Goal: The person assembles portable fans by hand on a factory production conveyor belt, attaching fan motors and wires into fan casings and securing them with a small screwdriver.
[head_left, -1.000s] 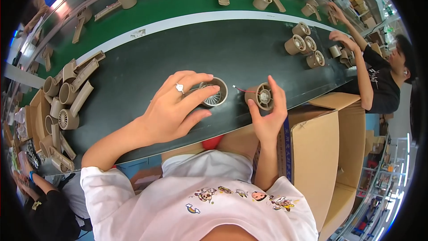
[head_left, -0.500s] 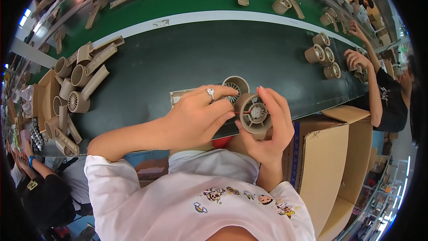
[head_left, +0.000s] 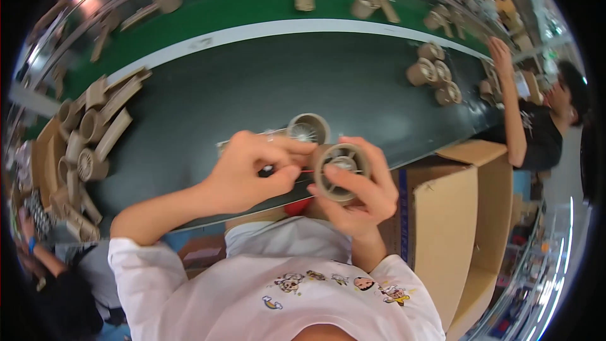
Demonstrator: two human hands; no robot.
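My right hand (head_left: 363, 196) grips a short beige fan housing (head_left: 320, 183), its round spoked end turned up toward me. The right thumb lies across the hub in its middle. Close on its left, my left hand (head_left: 249, 170) is closed in a pinch around thin red wires (head_left: 305, 171) that run to the housing. A small dark thing shows under the left palm; what it is I cannot make out. Just beyond both hands, a beige hair-dryer-shaped shell (head_left: 325, 127) with a radial grille lies on the table, its handle partly hidden behind the left hand.
Similar beige shells (head_left: 95, 125) are heaped at the left of the dark table (head_left: 252, 76), beside a cardboard box (head_left: 45, 170). Several round housings (head_left: 421, 72) stand at the right, near a co-worker's arm (head_left: 512, 113). More parts sit on a green belt (head_left: 233, 6). A large open carton (head_left: 445, 221) stands at my right.
The right thumb has moved from the housing's rim onto its hub. My left hand has drawn slightly away from the housing. The whole view has shifted, and a co-worker's arm at the right has risen.
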